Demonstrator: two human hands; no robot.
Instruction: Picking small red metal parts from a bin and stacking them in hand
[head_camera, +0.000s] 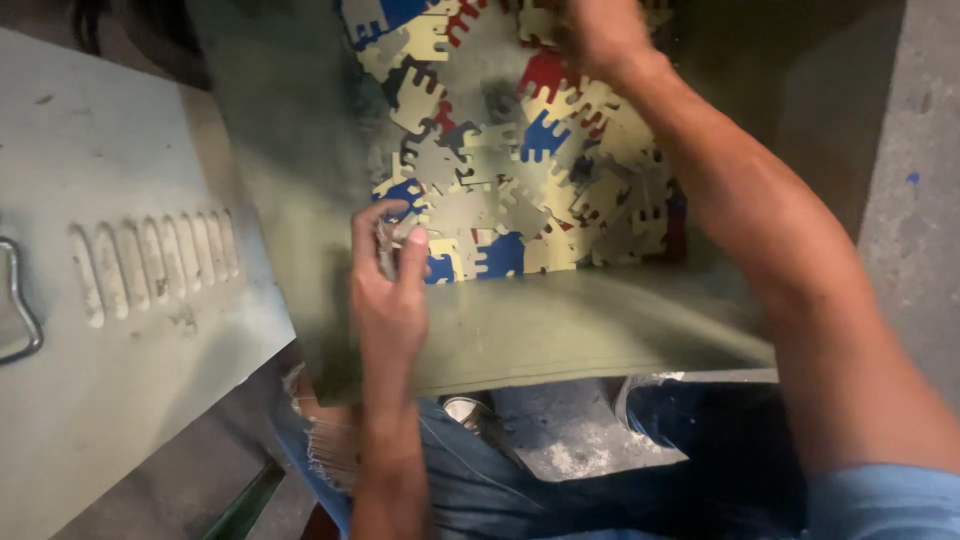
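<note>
The left hand (388, 290) is pinching a small stack of pieces (388, 238) between thumb and fingers at the near left of the bin (560, 335). Keep the pinch square. The right hand (600, 35) is reaching into the far pile (520, 150); its fingers are blurred, so their state cannot be told.

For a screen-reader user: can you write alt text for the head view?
Seen from above, a person's left hand pinches flat comb-edged pieces inside a dull green bin full of yellow, blue, red and grey ones. The right hand reaches in farther back, blurred.
</note>
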